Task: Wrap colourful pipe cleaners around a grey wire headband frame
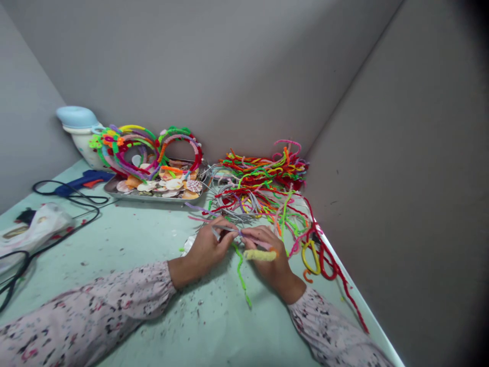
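A thin lilac-and-pink strip (255,240) is being held over the table (148,239), near its middle — pinched between thumb and fingers by the left hand (210,244) at one end and by the right hand (269,257) close beside it. A fuzzy yellow piece (260,255) is being carried across the right hand's fingers; whether it is being gripped cannot be told. A green strand (240,270) is being left lying between the hands. Beyond them, shells (171,184) are being held by a metal tray (160,200).
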The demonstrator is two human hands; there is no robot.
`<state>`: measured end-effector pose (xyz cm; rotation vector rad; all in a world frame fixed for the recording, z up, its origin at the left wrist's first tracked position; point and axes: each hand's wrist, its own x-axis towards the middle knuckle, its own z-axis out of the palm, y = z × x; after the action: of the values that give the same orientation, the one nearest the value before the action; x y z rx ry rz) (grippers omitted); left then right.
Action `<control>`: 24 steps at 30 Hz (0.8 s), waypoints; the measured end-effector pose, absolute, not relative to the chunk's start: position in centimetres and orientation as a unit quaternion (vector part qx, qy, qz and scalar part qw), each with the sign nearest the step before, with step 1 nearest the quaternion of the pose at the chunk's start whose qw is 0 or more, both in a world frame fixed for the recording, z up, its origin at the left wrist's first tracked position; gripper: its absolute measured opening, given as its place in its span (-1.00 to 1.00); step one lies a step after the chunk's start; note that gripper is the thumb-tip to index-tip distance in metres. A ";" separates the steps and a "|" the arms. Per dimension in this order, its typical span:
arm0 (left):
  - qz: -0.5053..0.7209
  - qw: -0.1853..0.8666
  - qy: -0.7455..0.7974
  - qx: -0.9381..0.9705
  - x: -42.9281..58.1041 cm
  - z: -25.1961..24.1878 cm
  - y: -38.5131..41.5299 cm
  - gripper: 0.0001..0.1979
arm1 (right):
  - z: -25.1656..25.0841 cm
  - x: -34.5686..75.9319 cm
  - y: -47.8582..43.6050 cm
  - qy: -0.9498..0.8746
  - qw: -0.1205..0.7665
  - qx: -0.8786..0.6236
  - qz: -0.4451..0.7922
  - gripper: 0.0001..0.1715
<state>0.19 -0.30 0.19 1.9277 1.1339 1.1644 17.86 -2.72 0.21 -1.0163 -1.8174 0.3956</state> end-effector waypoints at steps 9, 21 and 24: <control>0.430 0.279 0.446 0.734 0.2 1.0 -0.5 -0.86 | 0.4 18.0 -3.0 -0.798 0.445 -0.395 0.095 -0.72; 0.398 0.287 0.461 0.739 -0.1 1.3 -0.1 -0.83 | 0.2 18.3 -2.8 -0.855 0.357 -0.375 -0.033 -0.62; 0.401 0.300 0.463 0.731 -0.1 1.2 0.0 -0.84 | 0.2 18.4 -2.9 -0.865 0.339 -0.368 -0.047 -0.61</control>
<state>-0.05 -0.02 1.22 1.9421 1.2305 1.0636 18.40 -2.90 0.20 -0.9583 -2.2524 -0.1233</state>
